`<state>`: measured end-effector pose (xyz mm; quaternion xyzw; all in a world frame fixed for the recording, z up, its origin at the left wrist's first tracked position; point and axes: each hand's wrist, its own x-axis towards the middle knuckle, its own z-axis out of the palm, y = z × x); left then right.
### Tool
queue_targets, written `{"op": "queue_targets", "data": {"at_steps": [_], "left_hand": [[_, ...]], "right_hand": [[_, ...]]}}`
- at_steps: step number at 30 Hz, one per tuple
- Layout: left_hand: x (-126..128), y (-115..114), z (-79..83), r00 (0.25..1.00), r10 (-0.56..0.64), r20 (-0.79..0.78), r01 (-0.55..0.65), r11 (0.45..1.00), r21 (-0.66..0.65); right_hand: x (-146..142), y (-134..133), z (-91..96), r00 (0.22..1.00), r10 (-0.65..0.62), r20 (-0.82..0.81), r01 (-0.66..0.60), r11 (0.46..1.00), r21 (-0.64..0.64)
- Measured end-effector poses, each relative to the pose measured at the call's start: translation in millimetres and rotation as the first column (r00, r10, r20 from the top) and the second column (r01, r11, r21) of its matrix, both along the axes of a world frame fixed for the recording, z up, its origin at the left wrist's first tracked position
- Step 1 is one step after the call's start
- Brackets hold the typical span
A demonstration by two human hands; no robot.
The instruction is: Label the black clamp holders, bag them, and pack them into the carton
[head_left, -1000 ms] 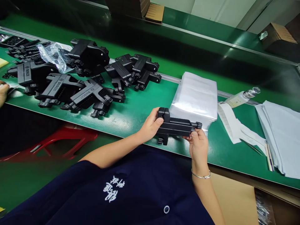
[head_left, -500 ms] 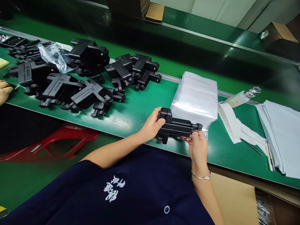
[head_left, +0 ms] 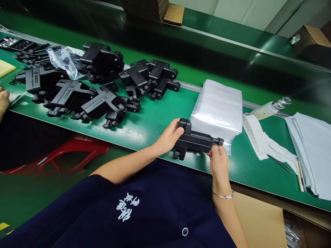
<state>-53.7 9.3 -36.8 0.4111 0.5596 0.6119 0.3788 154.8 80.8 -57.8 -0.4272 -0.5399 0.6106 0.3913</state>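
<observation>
A black plastic clamp mount [head_left: 195,141] with a knob at its right end is held level above the front of the bench. My left hand [head_left: 172,135] is closed round its left end, the thumb on the thick jaw. At the other end, the fingers of my right hand [head_left: 218,159] are closed on the underside just below the knob; some fingertips are hidden. Right behind the mount lies a stack of clear plastic bags [head_left: 219,103]. Several similar black mounts [head_left: 99,103], some marked BOSCH, are heaped on the left of the bench.
The green bench [head_left: 155,119] also carries a crumpled plastic bag [head_left: 66,60], a bottle [head_left: 269,108], paper strips [head_left: 256,137], tweezers [head_left: 281,164] and white sheets [head_left: 312,151]. A co-worker's hand [head_left: 3,101] is at the far left, above a red stool [head_left: 77,151].
Both hands keep their hold on the mount, which has barely shifted. My view has moved slightly, so the bench things appear a little further right. The co-worker's hand has moved slightly left.
</observation>
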Motion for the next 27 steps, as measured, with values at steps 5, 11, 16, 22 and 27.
{"op": "queue_targets", "data": {"at_steps": [5, 11, 16, 22, 27], "left_hand": [[0.2, 0.6, 1.4, 0.999, -0.03, -0.017, 0.03, 1.0, -0.006], [-1.7, 1.9, 5.6, 0.999, -0.042, -0.033, 0.042, 0.999, 0.013], [-3.7, 0.1, 9.3, 0.995, -0.05, -0.089, 0.055, 0.997, 0.063], [-3.6, 3.0, 6.8, 0.996, -0.067, -0.06, 0.068, 0.998, 0.01], [-3.3, 4.9, 0.1, 0.996, -0.025, 0.091, 0.032, 0.996, -0.082]], "right_hand": [[-3.0, -0.1, 4.2, 0.992, -0.014, -0.123, 0.008, 0.999, -0.046], [-4.1, 1.2, 0.9, 0.991, -0.005, -0.131, 0.003, 1.0, -0.019], [2.0, 5.1, -5.1, 0.996, 0.049, 0.072, -0.049, 0.999, -0.007], [3.8, 5.1, -4.4, 0.998, 0.016, 0.059, -0.014, 1.0, -0.026], [10.5, 10.5, -6.4, 0.978, 0.137, 0.155, -0.153, 0.984, 0.096]]}}
